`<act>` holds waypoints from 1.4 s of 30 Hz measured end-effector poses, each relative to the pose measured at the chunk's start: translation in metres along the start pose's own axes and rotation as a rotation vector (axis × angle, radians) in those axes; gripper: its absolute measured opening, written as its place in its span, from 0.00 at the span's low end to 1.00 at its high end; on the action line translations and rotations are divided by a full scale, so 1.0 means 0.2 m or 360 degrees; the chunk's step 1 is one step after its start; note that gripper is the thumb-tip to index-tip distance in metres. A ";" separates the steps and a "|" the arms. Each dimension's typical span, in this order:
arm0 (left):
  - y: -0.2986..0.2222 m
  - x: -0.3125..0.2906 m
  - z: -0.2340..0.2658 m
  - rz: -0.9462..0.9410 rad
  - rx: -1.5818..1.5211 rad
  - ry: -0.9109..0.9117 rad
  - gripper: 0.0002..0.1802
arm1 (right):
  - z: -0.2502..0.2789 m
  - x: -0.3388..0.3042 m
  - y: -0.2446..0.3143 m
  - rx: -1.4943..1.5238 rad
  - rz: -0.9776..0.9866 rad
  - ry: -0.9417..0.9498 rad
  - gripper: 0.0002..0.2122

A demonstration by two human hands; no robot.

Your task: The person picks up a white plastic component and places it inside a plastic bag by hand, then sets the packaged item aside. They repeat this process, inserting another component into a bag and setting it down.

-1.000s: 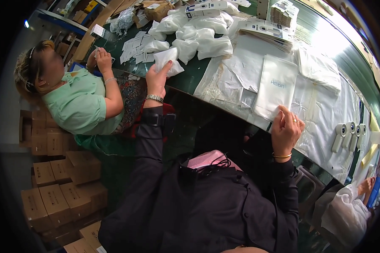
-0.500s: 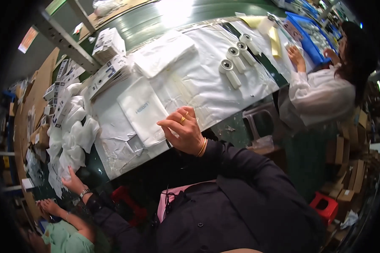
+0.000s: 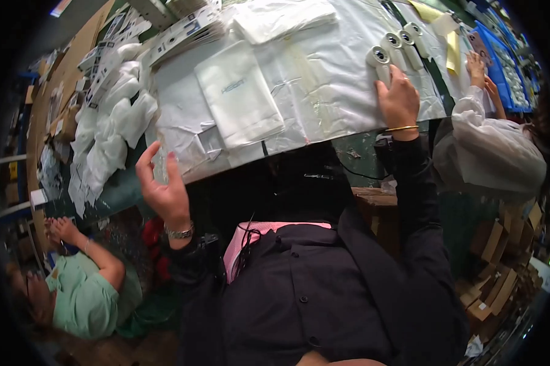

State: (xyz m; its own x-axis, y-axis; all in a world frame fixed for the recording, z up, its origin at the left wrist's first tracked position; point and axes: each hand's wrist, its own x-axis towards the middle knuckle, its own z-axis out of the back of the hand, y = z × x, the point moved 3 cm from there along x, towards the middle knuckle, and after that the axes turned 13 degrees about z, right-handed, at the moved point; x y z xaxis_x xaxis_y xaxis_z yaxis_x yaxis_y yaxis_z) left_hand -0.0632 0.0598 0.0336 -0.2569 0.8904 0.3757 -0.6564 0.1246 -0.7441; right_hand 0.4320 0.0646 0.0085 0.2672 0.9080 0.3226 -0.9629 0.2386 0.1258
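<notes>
At the far right of the table, my right hand [image 3: 399, 100] has its thumb and fingers around the lower handle of a white round-headed handheld device [image 3: 381, 66]. Its head has a dark round centre, and the device lies on the white sheet. Several similar white devices [image 3: 411, 51] lie in a row just beyond it. My left hand [image 3: 165, 188] is raised off the table's near left edge, thumb and fingers apart, holding nothing. Between the hands lies a stack of flat frosted plastic bags [image 3: 239, 96] with blue print.
White wrapped bundles [image 3: 121, 119] are heaped at the left, beside folded printed boxes [image 3: 186, 33]. More white sheets or bags [image 3: 284, 18] lie at the back. Co-workers sit at the right, by a blue bin [image 3: 500, 67], and at the lower left in green [image 3: 86, 290].
My right hand has moved right from over the bags to the nearest white device and closed on it. My left hand has left the wrapped bundles and moved right. The view has shifted.
</notes>
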 end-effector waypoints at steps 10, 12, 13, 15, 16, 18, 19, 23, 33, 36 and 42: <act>-0.54 -0.06 -0.04 -0.0252 -0.1072 0.1597 0.25 | 0.02 -0.08 0.20 0.0248 0.0926 -0.0137 0.22; -0.73 -0.08 0.04 -0.0285 -0.1732 0.2164 0.23 | 0.06 -0.08 0.20 0.0411 0.0917 -0.0290 0.17; -0.81 -0.10 0.03 -0.0389 -0.2125 0.2286 0.21 | 0.07 -0.09 0.23 0.0460 0.0975 -0.0267 0.17; -0.94 -0.19 0.04 -0.0367 -0.2681 0.2360 0.16 | 0.07 -0.11 0.25 0.0696 0.0534 -0.0202 0.14; -0.92 -0.19 0.06 -0.0353 -0.2662 0.2335 0.16 | 0.08 -0.11 0.29 0.0723 0.0550 -0.0189 0.14; -0.90 -0.18 0.11 -0.0315 -0.2647 0.2334 0.16 | 0.08 -0.12 0.35 0.0592 0.0537 -0.0128 0.15; -0.88 -0.18 0.13 -0.0297 -0.2642 0.2340 0.15 | 0.07 -0.13 0.38 0.0522 0.0527 -0.0100 0.16; -0.85 -0.14 0.12 -0.0271 -0.2729 0.2450 0.14 | 0.03 -0.14 0.39 0.0486 0.0663 -0.0292 0.20; -0.41 -0.03 -0.19 -0.0731 -0.0257 0.0780 0.15 | 0.08 -0.20 0.56 0.0412 0.0305 -0.0046 0.22; -0.25 -0.08 -0.29 -0.0871 0.0223 0.0543 0.16 | 0.10 -0.24 0.58 0.0152 0.0524 -0.0266 0.22; -0.16 -0.12 -0.28 -0.0803 0.0175 0.0664 0.15 | 0.15 -0.29 0.60 0.0304 0.0523 -0.0195 0.20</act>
State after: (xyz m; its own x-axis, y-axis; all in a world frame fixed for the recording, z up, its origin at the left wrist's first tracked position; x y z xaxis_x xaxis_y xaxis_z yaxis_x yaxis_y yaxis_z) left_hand 0.0044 0.0591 0.0169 0.3827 0.8320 0.4016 -0.6985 0.5451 -0.4636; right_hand 0.3013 0.0297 0.0333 -0.0406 0.8747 0.4829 -0.9766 -0.1368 0.1657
